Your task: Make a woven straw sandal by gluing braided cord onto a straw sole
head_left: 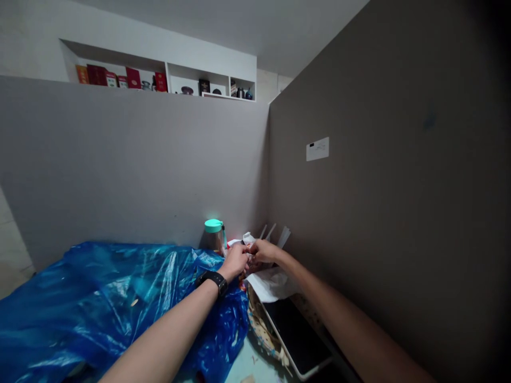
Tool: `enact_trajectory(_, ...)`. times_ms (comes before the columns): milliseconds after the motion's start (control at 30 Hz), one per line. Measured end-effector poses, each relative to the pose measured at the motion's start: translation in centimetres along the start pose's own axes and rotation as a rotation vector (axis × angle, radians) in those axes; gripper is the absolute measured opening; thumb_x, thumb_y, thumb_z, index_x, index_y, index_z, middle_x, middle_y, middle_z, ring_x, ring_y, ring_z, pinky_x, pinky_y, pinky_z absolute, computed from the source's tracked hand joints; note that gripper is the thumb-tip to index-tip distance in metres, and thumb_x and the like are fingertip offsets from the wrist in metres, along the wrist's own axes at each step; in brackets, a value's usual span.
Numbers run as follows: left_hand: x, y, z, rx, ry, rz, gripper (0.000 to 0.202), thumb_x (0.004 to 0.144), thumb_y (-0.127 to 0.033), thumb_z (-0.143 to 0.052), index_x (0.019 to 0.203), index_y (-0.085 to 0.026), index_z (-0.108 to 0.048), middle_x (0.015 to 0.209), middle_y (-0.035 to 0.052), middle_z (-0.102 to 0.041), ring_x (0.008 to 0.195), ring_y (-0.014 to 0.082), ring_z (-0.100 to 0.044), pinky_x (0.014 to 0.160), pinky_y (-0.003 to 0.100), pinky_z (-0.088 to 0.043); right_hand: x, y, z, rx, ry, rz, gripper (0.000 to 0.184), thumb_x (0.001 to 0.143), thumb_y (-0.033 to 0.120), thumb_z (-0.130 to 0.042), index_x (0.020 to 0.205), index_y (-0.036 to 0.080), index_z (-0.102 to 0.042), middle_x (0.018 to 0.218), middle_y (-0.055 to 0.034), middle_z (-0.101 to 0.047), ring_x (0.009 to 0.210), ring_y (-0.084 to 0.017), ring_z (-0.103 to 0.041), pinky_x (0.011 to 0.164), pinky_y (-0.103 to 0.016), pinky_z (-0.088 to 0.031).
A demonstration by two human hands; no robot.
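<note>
Both arms reach forward into the corner of a grey partitioned desk. My left hand (235, 260), with a black watch on its wrist, and my right hand (264, 250) meet there with fingers curled, pinching a small whitish item that I cannot make out. Crumpled white paper or plastic (271, 284) lies just under the hands. A jar with a teal lid (213, 234) stands right behind the left hand.
A large crumpled blue plastic sheet (99, 298) covers the desk's left side. A tablet with a dark screen (297, 335) leans at the right by the partition wall (379, 186). White strips (279, 234) stick up in the corner. A shelf with red boxes (131, 78) runs high behind.
</note>
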State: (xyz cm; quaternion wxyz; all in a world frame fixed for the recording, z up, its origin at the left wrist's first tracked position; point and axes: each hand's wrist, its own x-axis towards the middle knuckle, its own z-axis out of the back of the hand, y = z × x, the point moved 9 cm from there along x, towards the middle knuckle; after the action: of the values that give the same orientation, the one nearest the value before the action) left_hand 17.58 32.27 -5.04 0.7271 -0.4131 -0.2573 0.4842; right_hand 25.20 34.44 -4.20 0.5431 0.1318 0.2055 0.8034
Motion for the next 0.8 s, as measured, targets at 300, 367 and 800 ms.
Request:
enact_trajectory(300, 0.0, 0.3, -0.1, 0.022, -0.009, -0.022, 0.031, 0.092, -0.033, -0.059, 0.118, -0.017, -0.059, 0.119, 0.0089, -0.063, 0.098, 0.0228, -0.064, 0.083, 0.043, -0.055, -1.4, 0.7, 3.3, -0.030, -0.143, -0.074, 0.028, 0.094, 0.032, -0.061, 0.115, 0.014, -0.061, 0.117, -0.0070, -0.061, 0.099, -0.022, -0.063, 0.082, -0.039, -0.055)
enact_trajectory(367, 0.1, 0.2, 0.0, 0.023, -0.026, -0.025, 0.031, 0.092, -0.032, -0.059, 0.118, -0.016, -0.059, 0.119, 0.0089, -0.063, 0.100, 0.0234, -0.064, 0.083, 0.044, -0.055, -1.6, 1.1, 3.4, -0.049, -0.175, -0.098, 0.029, 0.094, 0.033, -0.060, 0.116, 0.015, -0.060, 0.117, -0.0076, -0.061, 0.099, -0.021, -0.062, 0.084, -0.040, -0.054)
enact_trajectory(800, -0.7, -1.0, 0.1, -0.002, -0.095, -0.022, 0.031, 0.092, -0.033, -0.058, 0.119, -0.017, -0.059, 0.120, 0.0091, -0.063, 0.099, 0.0229, -0.064, 0.083, 0.044, -0.055, -2.8, 2.1, 4.0, -0.232, -0.053, -0.232, 0.030, 0.095, 0.033, -0.060, 0.120, 0.017, -0.058, 0.122, -0.0087, -0.059, 0.105, -0.022, -0.060, 0.088, -0.042, -0.053)
